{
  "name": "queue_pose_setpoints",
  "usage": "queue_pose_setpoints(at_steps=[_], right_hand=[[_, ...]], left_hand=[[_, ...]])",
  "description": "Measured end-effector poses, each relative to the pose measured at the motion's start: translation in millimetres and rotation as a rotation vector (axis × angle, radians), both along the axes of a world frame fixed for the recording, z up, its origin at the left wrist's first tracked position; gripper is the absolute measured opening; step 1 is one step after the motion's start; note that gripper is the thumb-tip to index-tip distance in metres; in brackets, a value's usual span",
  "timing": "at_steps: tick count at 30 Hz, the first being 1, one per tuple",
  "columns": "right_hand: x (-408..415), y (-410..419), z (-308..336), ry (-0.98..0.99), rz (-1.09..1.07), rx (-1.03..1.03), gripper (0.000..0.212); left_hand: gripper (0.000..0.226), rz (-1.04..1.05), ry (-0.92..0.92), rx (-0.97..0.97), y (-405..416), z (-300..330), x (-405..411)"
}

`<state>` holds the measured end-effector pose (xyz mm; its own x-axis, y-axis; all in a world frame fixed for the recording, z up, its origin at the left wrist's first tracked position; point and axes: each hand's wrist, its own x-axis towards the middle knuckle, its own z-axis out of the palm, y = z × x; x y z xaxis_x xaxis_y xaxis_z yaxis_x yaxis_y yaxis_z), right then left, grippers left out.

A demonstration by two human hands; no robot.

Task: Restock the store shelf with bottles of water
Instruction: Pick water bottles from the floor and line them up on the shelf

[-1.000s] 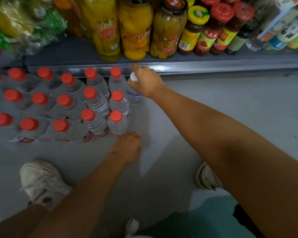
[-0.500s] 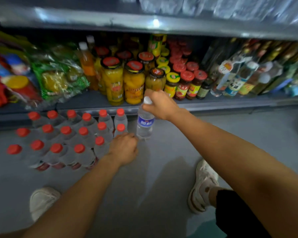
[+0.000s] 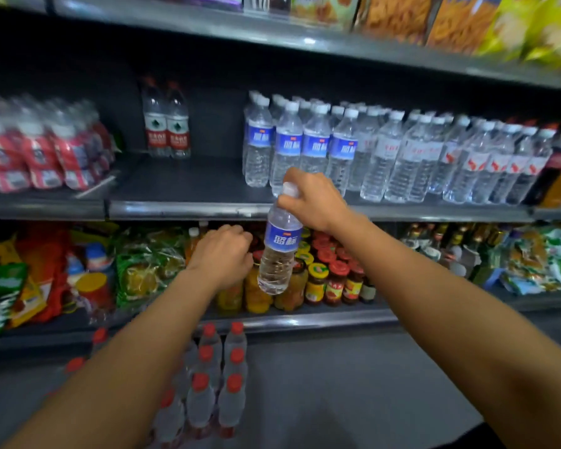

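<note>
At the centre of the frame, a blue-labelled water bottle [image 3: 279, 251] is held by its white cap in the curled fingers of the right hand [image 3: 311, 202], hanging just below the edge of the middle shelf [image 3: 175, 209]. To its left, the left hand [image 3: 222, 254] is loosely curled and nothing is held in it. Matching blue-labelled bottles [image 3: 302, 147] are stood on that shelf at centre right, with bare shelf to their left. The bottle is judged full, so moderately heavy, with thin walls that give when squeezed; the stiff cap and neck are the firmest hold, though a grip around the label would steady its swing. Compared with half a second earlier, the bottle has been lifted off the floor beside the red-capped pack [image 3: 214, 384] up towards the shelf, and the left hand has been raised off that pack.
</note>
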<state>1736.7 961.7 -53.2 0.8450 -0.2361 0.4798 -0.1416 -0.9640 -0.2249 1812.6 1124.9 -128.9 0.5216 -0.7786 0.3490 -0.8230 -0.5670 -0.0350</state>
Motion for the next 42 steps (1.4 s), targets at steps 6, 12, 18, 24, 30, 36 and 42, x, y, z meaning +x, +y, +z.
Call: queue_pose_setpoints(at_steps=[6, 12, 18, 24, 30, 36, 42], right_hand=[[45, -14, 76, -0.136, 0.008, -0.078, 0.030], [97, -34, 123, -0.223, -0.024, -0.145, 0.030], [145, -48, 126, -0.148, -0.032, -0.148, 0.028], [178, -62, 119, -0.025, -0.079, -0.181, 0.029], [195, -72, 118, 0.082, -0.100, -0.184, 0.022], [208, -74, 120, 0.160, -0.148, -0.190, 0.028], [221, -74, 121, 0.194, -0.216, -0.209, 0.033]], left_hand=[[0.037, 0.048, -0.031, -0.050, -11, 56, 49], [0.038, 0.054, -0.070, -0.072, -31, 89, 85], [0.038, 0.046, -0.060, -0.051, -42, 82, 112], [0.038, 0.057, -0.034, -0.022, -39, 71, 137], [0.037, 0.056, -0.021, -0.028, -40, 67, 153], [0.037, 0.040, -0.019, -0.018, -43, 65, 162], [0.037, 0.040, -0.010, -0.009, -39, 61, 167]])
